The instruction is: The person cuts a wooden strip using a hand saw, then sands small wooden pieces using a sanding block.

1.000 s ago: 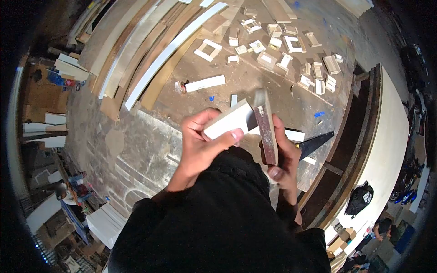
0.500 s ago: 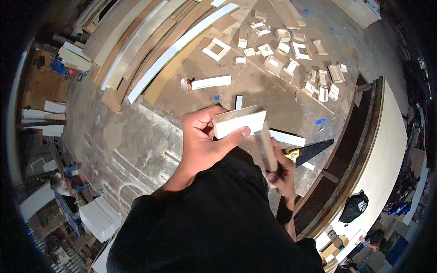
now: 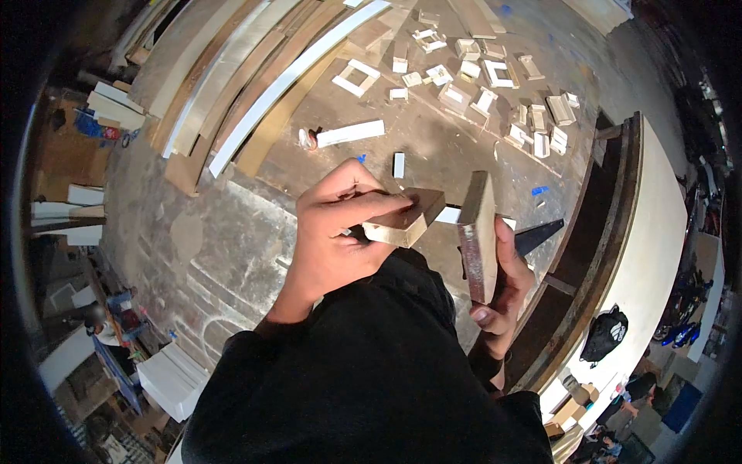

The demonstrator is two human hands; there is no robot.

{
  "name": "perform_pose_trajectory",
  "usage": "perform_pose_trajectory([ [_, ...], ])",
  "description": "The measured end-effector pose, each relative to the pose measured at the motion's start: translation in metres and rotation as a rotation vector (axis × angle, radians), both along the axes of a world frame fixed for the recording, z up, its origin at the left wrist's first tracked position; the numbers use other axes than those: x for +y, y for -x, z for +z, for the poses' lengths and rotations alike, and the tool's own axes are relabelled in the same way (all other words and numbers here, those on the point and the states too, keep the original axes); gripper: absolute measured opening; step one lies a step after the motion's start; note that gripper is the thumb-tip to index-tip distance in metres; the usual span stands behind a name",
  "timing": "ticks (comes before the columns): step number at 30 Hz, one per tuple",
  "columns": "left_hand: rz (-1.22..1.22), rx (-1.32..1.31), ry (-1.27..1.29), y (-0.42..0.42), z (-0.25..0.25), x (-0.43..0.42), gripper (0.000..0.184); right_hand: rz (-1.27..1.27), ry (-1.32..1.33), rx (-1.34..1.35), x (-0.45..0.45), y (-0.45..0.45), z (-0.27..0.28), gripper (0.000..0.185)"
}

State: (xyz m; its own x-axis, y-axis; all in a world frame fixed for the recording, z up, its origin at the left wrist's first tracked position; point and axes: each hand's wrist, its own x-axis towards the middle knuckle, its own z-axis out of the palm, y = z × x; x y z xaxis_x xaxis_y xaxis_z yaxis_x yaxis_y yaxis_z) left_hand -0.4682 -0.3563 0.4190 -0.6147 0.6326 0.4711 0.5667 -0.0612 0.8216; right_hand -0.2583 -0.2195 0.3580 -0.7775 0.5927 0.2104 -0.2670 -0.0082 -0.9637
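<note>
My left hand (image 3: 336, 232) grips a small wooden block (image 3: 417, 220), fingers over its top, with a pale edge towards me. In my right hand (image 3: 506, 278) is a longer wooden piece (image 3: 479, 232), held nearly upright, with a dark reddish-brown, scuffed edge. A narrow gap separates the two pieces. Behind the right-hand piece lie a white strip, mostly hidden, and a handsaw, of which the dark blade (image 3: 539, 237) shows.
Long boards (image 3: 267, 97) lie at the upper left. Several small wooden frames and blocks (image 3: 456, 98) are scattered on the floor ahead. At the right stands a long pale-topped bench (image 3: 657, 201) bearing a black bag (image 3: 605, 336). People are at the lower right.
The left-hand block has been turned, its broad white face no longer towards me. My right hand has moved right and tilted its piece more upright, away from the block.
</note>
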Motion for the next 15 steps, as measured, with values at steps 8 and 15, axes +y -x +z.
perform_pose_trajectory([
  [8,-0.383,-0.612,-0.289,-0.004,-0.034,-0.002,0.04,0.121,-0.177,0.038,-0.009,0.002,-0.009,0.098],
  [15,-0.495,-1.115,-0.415,-0.022,-0.053,0.002,0.069,0.107,-0.305,0.016,-0.012,0.007,-0.01,0.099],
])
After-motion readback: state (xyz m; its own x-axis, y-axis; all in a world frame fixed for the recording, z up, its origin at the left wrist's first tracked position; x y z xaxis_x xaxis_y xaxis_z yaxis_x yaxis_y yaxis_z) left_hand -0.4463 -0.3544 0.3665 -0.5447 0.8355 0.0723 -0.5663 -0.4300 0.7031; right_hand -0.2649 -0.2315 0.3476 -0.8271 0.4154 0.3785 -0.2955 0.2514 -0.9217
